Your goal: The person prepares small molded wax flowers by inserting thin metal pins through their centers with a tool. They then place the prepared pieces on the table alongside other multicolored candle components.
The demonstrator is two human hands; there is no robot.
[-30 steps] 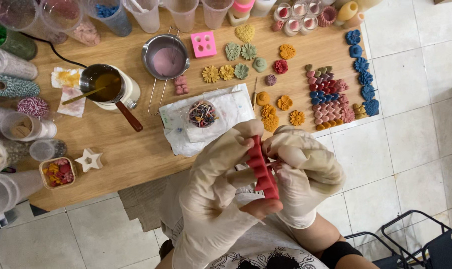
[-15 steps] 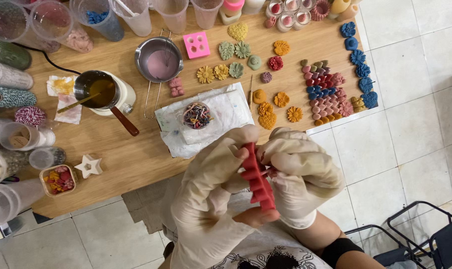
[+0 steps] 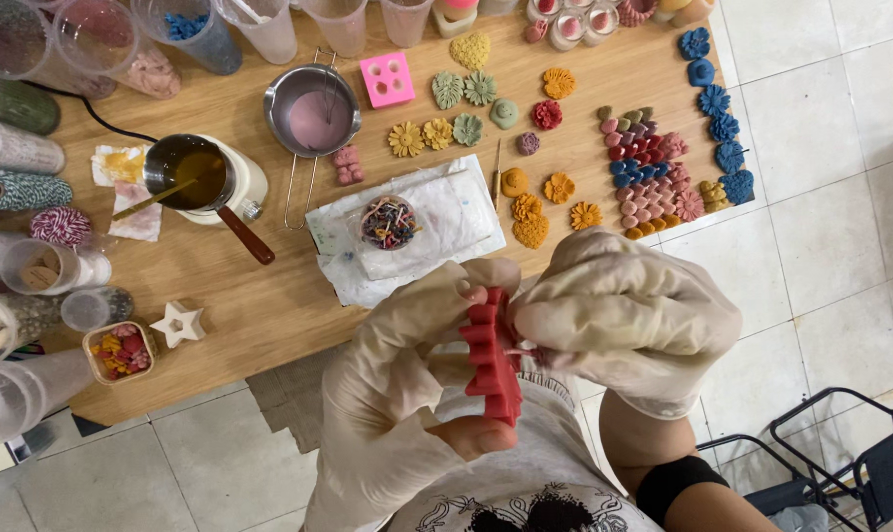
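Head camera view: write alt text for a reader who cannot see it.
Two gloved hands, left hand and right hand, hold a red scalloped mould between them above a wooden table. On the table lie small coloured flower shapes, a pink mould, a pan of pink liquid and plastic cups.

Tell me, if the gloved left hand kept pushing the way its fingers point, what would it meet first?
Probably the red ridged silicone mould its fingertips already press, then the gloved right hand just behind it.

Both gloved hands are raised close together before the chest; the left hand (image 3: 397, 394) is curled with thumb extended, the right hand (image 3: 624, 320) is bunched, fingertips pinched
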